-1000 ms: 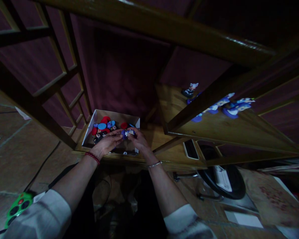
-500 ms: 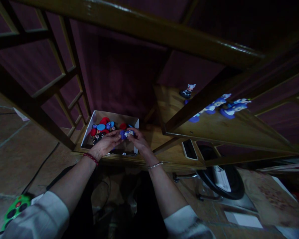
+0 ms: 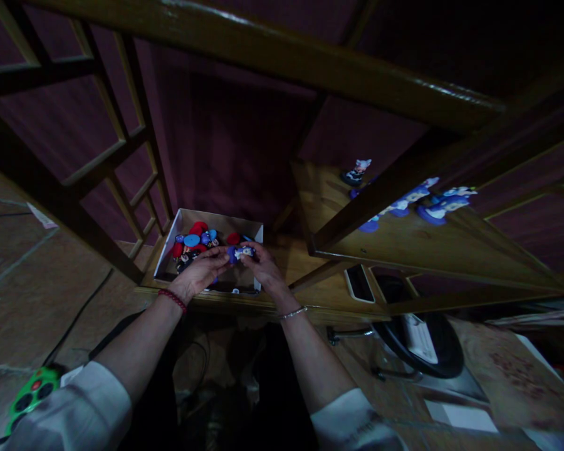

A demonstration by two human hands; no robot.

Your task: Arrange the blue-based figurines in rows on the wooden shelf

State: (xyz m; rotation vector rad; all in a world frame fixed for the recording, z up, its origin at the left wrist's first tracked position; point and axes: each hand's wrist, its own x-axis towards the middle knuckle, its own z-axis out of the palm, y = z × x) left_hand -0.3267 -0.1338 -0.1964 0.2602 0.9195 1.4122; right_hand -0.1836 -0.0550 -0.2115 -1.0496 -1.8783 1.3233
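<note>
A: Gripping a purple-and-white figurine [image 3: 240,253] now! Pinching its purple base with the fingers of the left hand [image 3: 200,274], and its paler end with those of the right hand [image 3: 265,268].

B: Holding it where, exactly?

A: Tilting it on its side, right over the near part of the box [image 3: 230,224], down on the lower shelf [image 3: 294,254].

B: And getting how far along?

A: Looking partway, at a guess. Seeing several figures already standing on the raised shelf [image 3: 395,247] to the right: a black-and-white figure [image 3: 358,171] at the far side, plus a purple-based group [image 3: 408,198], nearer and farther right.

B: Managing a full count?

A: Not quite, losing part of that row behind a wooden post [image 3: 380,181].

B: And finding what in the box?

A: Spotting quite a heap at the left: red pieces [image 3: 198,228], a blue disc [image 3: 192,240], some dark figures [image 3: 186,257]. Picking out a red disc [image 3: 234,238] too, lying apart to the right. Judging by all that, falling well short of finished!

B: Noticing anything else?

A: Just glimpsing a dark, pale-rimmed slab [image 3: 360,284], right of the box.
</note>
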